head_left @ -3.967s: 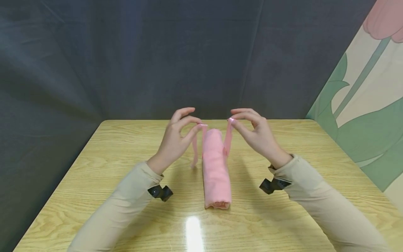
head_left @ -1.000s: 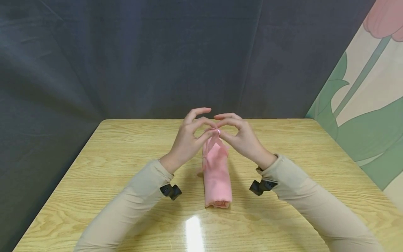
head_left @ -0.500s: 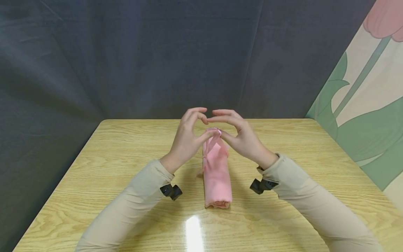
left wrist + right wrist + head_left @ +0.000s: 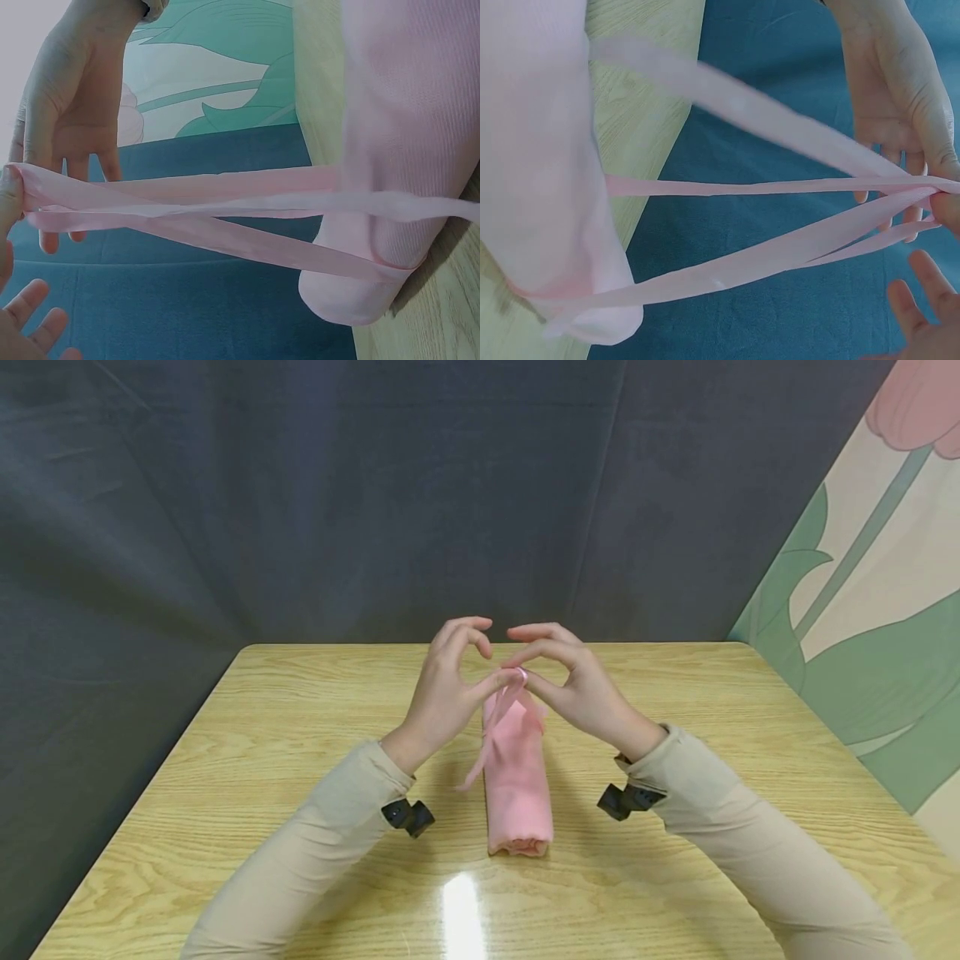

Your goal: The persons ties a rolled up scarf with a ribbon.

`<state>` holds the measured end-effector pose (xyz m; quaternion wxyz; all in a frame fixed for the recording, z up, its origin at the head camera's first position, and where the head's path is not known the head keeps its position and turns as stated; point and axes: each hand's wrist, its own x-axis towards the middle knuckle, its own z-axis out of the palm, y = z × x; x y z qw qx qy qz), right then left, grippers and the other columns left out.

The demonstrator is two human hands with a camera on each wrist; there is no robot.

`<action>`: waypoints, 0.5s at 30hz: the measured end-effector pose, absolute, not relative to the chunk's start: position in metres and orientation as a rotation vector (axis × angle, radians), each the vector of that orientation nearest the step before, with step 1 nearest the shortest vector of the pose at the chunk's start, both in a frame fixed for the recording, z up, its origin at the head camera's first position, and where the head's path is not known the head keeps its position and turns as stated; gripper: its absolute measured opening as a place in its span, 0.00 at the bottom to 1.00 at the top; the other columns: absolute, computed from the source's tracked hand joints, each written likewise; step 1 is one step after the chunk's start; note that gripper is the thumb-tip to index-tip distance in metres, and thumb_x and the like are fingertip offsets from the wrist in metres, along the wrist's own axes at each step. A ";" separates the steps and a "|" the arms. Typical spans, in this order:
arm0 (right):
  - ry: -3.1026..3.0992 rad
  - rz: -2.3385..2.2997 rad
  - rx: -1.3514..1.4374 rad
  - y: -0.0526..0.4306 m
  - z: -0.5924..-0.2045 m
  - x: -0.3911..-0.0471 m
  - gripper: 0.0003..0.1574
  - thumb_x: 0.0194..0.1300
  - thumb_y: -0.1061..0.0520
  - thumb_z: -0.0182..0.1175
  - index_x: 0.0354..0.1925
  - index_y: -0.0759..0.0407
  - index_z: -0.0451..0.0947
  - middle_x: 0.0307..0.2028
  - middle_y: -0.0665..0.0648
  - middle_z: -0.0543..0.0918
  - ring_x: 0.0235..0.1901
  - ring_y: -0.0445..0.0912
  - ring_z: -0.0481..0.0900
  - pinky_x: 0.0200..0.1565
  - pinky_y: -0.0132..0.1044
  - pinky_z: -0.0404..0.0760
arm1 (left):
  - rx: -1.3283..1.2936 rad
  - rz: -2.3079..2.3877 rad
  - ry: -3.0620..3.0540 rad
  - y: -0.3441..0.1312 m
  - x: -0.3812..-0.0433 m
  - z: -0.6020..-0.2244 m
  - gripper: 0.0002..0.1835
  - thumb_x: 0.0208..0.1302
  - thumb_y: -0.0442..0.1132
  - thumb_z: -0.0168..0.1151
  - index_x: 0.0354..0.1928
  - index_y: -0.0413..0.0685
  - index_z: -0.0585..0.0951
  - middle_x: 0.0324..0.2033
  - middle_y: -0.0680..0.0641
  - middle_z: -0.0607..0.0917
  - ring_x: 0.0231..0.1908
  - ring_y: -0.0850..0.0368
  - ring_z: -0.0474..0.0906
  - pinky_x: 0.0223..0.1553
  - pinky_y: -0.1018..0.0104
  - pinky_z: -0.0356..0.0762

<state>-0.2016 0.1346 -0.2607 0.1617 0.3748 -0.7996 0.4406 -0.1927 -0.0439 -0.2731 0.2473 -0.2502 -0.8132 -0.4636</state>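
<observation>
Ribbon tail has swung outward past the roll's left side since half a second ago; hands almost unmoved, though four seconds back they stood apart over the roll. Now left hand (image 4: 444, 685) and right hand (image 4: 583, 687) meet above its far end. Ribbon (image 4: 255, 244) runs up from both sides of the pink cloth roll (image 4: 519, 781) and crosses at the thumbs. Left: thumb tip holding ribbon, index bent and standing off it. Right: thumb and index narrowed on the same crossing, other fingers loose. Roll lies lengthwise on the wood-grain surface (image 4: 247, 777), near end facing me, folded layers showing inside; anything deeper I cannot make out. Far end partly hidden behind hands and ribbon. Exact wrap at the crossing too small to tell; left wrist view cuts off the left hand, right wrist view the right. Dark curtain (image 4: 375, 510) behind.
</observation>
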 end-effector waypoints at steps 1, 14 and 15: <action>-2.283 1.261 1.062 0.135 -0.261 -0.201 0.09 0.55 0.70 0.62 0.37 0.64 0.81 0.54 0.65 0.76 0.59 0.55 0.70 0.60 0.51 0.68 | -0.681 -1.266 -2.219 -0.044 -0.193 -0.273 0.17 0.50 0.43 0.70 0.30 0.43 0.71 0.54 0.44 0.75 0.60 0.49 0.68 0.61 0.51 0.65; -2.249 1.242 1.002 0.134 -0.259 -0.201 0.07 0.51 0.69 0.66 0.30 0.62 0.78 0.50 0.64 0.79 0.54 0.53 0.73 0.56 0.47 0.71 | -0.684 -1.215 -2.230 -0.046 -0.192 -0.274 0.11 0.51 0.43 0.69 0.25 0.44 0.78 0.51 0.44 0.78 0.54 0.48 0.70 0.55 0.53 0.68; -2.248 1.241 1.006 0.133 -0.259 -0.201 0.07 0.52 0.69 0.66 0.31 0.62 0.78 0.51 0.64 0.78 0.55 0.53 0.73 0.57 0.47 0.70 | -0.686 -1.217 -2.228 -0.046 -0.193 -0.274 0.11 0.51 0.43 0.69 0.25 0.44 0.79 0.51 0.44 0.78 0.54 0.49 0.70 0.55 0.53 0.68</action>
